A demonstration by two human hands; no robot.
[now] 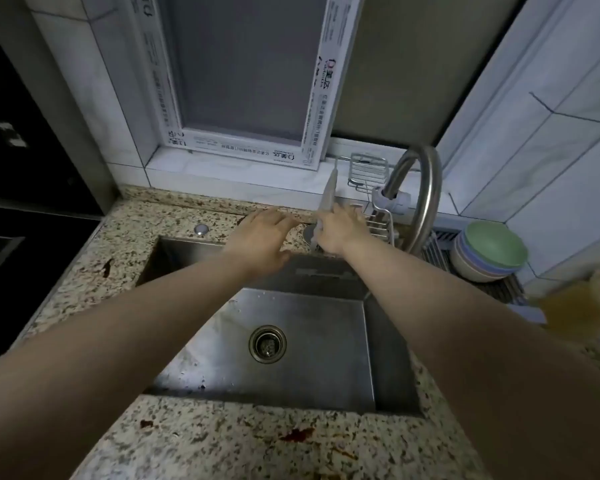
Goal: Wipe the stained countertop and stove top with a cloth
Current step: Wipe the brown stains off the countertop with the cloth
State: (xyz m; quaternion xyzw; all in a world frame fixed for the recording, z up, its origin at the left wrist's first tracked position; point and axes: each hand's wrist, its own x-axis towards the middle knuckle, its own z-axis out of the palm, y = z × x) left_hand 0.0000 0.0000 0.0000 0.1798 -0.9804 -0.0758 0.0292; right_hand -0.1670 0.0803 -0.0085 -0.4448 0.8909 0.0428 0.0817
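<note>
Both your arms stretch to the upper middle of the frame, past the sink (368,341). Your right hand (338,230) grasps the cloth (327,192), a pale blurred strip rising from your fist toward the window ledge, probably lifted from beside the wire rack (378,220) so you can start wiping. Your left hand (262,233) lies released, fingers straight and flat over the tabletop (146,233) behind the sink, perhaps ready to help take the cloth. The faucet (426,188) arches just right of your hands, handy if you mean to wet the cloth. Nothing looks wiped yet: reddish stains (297,434) sit on the tabletop at the bottom of the frame, another at centre left. The dark stove top (14,233) waits at the left edge. Stacked bowls (489,251) rest at the right.
</note>
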